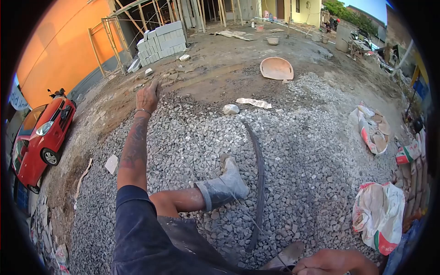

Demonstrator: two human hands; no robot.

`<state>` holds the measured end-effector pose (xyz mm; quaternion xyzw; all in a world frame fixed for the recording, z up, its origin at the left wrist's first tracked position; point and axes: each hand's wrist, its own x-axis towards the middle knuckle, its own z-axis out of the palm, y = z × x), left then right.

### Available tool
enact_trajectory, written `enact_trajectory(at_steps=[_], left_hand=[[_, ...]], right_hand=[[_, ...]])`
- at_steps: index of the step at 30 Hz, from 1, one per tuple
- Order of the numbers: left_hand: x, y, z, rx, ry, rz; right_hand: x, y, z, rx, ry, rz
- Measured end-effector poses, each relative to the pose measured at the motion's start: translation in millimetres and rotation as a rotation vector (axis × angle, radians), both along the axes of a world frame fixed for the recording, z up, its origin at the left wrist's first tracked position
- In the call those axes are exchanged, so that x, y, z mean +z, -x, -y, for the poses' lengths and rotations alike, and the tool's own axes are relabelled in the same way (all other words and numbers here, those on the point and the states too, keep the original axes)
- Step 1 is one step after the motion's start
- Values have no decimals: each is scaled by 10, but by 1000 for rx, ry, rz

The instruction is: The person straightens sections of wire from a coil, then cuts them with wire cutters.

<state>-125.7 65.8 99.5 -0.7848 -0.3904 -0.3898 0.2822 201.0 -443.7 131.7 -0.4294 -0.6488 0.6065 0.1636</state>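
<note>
My left hand point(147, 97) is stretched forward over the gravel point(197, 133), a thin bracelet at its wrist. Its fingers look curled together, and nothing shows in them. At the bottom right, my right hand point(337, 262) is closed around the end of a thin cord or wire point(256, 224). This line runs up and left toward my grey rubber boot point(224, 185), which is planted on the stones. A long dark flat strip point(260, 174) lies across the gravel beside the boot. My other boot point(286, 256) is partly hidden near the right hand.
An orange-pink basin point(276, 68) lies tipped ahead, near a white stone point(231, 109) and a pale torn scrap point(254, 103). Crumpled cement sacks point(378, 213) lie right. A red car point(43, 137) stands left. Grey blocks point(161, 42) are stacked before bamboo scaffolding point(112, 41).
</note>
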Motion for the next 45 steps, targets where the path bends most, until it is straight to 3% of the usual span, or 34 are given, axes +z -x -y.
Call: enact_trajectory(at_steps=[2,4,5,7,8,10,11,12,15,16,17,19,20,21,22,23,24,25,26,28,30,31,32,33,34,35,36,37,38,40,41,43,45], left_hand=[[-38,88,20,13,37,7],[-56,94,63,-13,76,40],[-47,119,52,-17,75,46],[-59,255,11,61,84,135],[-17,320,-15,60,78,149],[116,505,-45,129,55,109],[161,604,-56,168,47,85],[205,689,-85,260,59,29],[236,851,-88,293,152,78],[223,830,-47,262,105,84],[248,765,15,254,101,85],[271,641,124,151,23,124],[274,664,123,143,33,129],[277,757,103,225,84,99],[298,846,65,306,126,64],[296,914,33,303,121,64],[291,990,5,353,86,56],[285,1057,-3,406,51,51],[325,1122,66,503,135,26],[226,1406,52,550,174,32],[113,1574,58,570,223,-16],[71,1514,37,571,223,-23],[9,1399,51,505,196,-19],[-29,1308,100,445,170,-11],[-27,1204,136,425,152,3],[-26,1104,143,405,141,15],[5,1046,188,414,163,16],[100,989,243,399,169,38],[149,974,244,384,167,65],[161,1077,140,375,89,56],[135,1154,107,358,16,33],[76,1429,29,472,66,15],[-59,1636,-9,522,94,32]], right_hand=[[527,-327,400,-203,-196,-16],[236,-701,463,-958,-766,-480],[229,-961,341,-1346,-812,-398],[192,-1083,112,-1331,-550,444],[-174,-1177,120,-1049,-680,809],[-453,-901,222,-296,-47,692],[-436,-630,207,-90,188,507],[-289,-550,207,-84,180,512],[305,-401,369,-183,-686,-301],[326,-721,506,-327,-818,-351],[241,-936,720,-725,-836,-421],[290,-1019,356,-1039,-902,-345],[171,-1092,204,-1219,-791,-285],[14,-1209,170,-1294,-546,-4],[-172,-1258,172,-1162,-384,580],[-592,-1350,249,-849,-543,856],[-651,-1178,263,-519,-219,904],[-762,-1097,309,-281,99,657],[-655,-920,337,-110,223,453],[-93,-711,417,-154,217,101],[176,-768,758,-450,-561,-269],[207,-1361,1024,-222,-498,-275],[335,-1465,818,-105,-596,-425],[328,-1232,944,-837,-827,-238],[329,-1385,800,-966,-885,-191],[298,-1444,623,-1182,-846,-129],[273,-1635,584,-1277,-630,92],[66,-1682,559,-1302,-535,561],[-268,-1794,641,-1041,-482,721],[-723,-1617,793,-585,70,703],[-778,-1346,808,-473,362,596],[-607,-1098,937,-489,524,208],[-298,-1074,1086,-543,16,-134]])
